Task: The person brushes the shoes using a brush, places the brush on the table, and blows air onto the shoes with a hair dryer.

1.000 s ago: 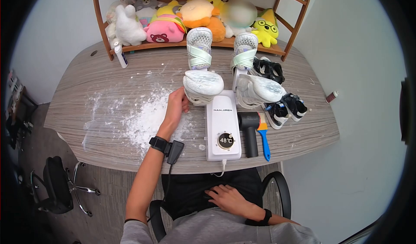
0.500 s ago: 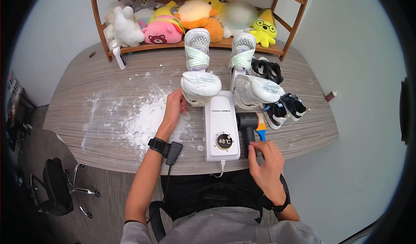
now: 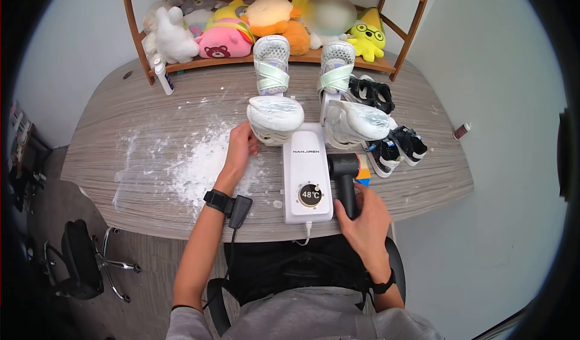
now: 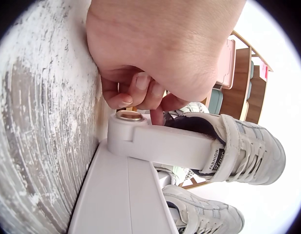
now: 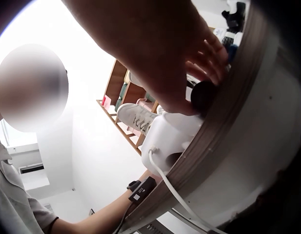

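A white shoe dryer (image 3: 307, 177) reading 48°C stands on the table with white shoes (image 3: 275, 118) mounted on its arms. Beside the near left shoe, my left hand (image 3: 240, 148) rests low with loosely curled fingers. In the left wrist view those fingers (image 4: 140, 90) hang right at the dryer's arm hinge (image 4: 130, 117), holding nothing. My right hand (image 3: 370, 216) is round the handle of a black handheld blower (image 3: 345, 189), thumb on one side and fingers on the other. From the right wrist camera, the round handle end (image 5: 203, 95) shows between thumb and fingers.
A brush (image 3: 363, 172) lies right of the blower, mostly covered by my hand. Small black shoes (image 3: 386, 159) stand beyond it. White powder (image 3: 208, 165) covers the table at left. A shelf with plush toys (image 3: 226, 41) and a white bottle (image 3: 164, 77) are at the back.
My right hand has risen from my lap, come over the table edge and closed round the blower's handle. The left hand stays beside the shoe.
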A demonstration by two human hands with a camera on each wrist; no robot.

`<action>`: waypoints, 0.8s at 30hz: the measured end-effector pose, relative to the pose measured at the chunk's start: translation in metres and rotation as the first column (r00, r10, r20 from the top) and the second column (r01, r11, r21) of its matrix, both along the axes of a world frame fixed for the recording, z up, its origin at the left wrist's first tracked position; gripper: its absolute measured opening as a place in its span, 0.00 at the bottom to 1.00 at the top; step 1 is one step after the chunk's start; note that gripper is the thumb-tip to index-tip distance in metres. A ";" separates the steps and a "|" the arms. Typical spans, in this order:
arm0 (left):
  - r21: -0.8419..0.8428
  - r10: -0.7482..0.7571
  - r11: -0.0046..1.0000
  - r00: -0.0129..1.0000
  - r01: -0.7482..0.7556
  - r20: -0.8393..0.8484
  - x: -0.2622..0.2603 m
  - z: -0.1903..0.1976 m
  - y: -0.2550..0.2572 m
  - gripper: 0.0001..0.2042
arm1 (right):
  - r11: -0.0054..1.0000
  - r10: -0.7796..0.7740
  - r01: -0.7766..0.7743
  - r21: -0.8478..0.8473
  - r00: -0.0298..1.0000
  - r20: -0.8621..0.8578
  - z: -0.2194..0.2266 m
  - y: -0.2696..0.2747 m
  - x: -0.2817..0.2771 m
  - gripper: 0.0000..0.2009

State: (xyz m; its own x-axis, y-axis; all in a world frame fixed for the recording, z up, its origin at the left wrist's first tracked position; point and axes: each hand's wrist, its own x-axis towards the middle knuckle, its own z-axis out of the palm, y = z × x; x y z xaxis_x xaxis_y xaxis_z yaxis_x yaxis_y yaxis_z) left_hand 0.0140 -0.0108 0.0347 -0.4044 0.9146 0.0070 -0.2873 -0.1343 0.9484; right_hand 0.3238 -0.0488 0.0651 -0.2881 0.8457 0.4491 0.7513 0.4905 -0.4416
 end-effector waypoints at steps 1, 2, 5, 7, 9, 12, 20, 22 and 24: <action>0.000 -0.009 1.000 1.000 0.009 -0.003 -0.001 -0.003 0.001 0.18 | 1.000 -0.020 0.021 -0.009 0.999 0.030 0.002 0.002 -0.006 0.22; 0.014 -0.024 1.000 0.999 0.024 -0.022 -0.004 -0.007 0.002 0.18 | 0.999 -0.041 0.042 -0.017 0.998 0.056 0.002 0.005 -0.011 0.23; -0.002 -0.010 1.000 0.999 0.010 -0.039 -0.002 -0.004 0.003 0.18 | 0.996 -0.067 0.067 -0.058 0.998 0.009 -0.003 0.011 -0.016 0.23; -0.035 0.024 0.999 0.999 -0.025 -0.027 0.001 0.001 0.004 0.18 | 0.990 -0.087 0.081 -0.116 0.995 -0.047 -0.001 0.010 -0.017 0.23; -0.014 0.044 0.999 0.999 -0.045 -0.028 0.003 0.001 0.003 0.18 | 0.940 -0.205 0.109 -0.322 0.937 -0.282 0.008 0.000 -0.014 0.22; 0.011 0.029 1.000 0.998 -0.029 -0.055 -0.001 -0.008 0.005 0.18 | 0.973 -0.176 0.036 -0.227 0.750 -0.637 0.000 -0.016 -0.004 0.21; 0.032 -0.009 0.999 0.999 0.010 -0.042 -0.004 -0.008 0.004 0.18 | 0.913 0.377 -0.303 0.274 0.884 -0.277 -0.002 -0.031 -0.009 0.08; 0.040 -0.013 0.999 0.999 0.015 -0.041 -0.005 -0.010 0.003 0.18 | 0.934 0.351 -0.283 0.218 0.843 -0.407 0.002 -0.034 -0.022 0.07; 0.048 -0.017 0.999 0.999 0.019 -0.029 -0.005 -0.010 0.004 0.18 | 0.935 0.350 -0.335 0.117 0.818 -0.457 0.006 -0.030 -0.029 0.07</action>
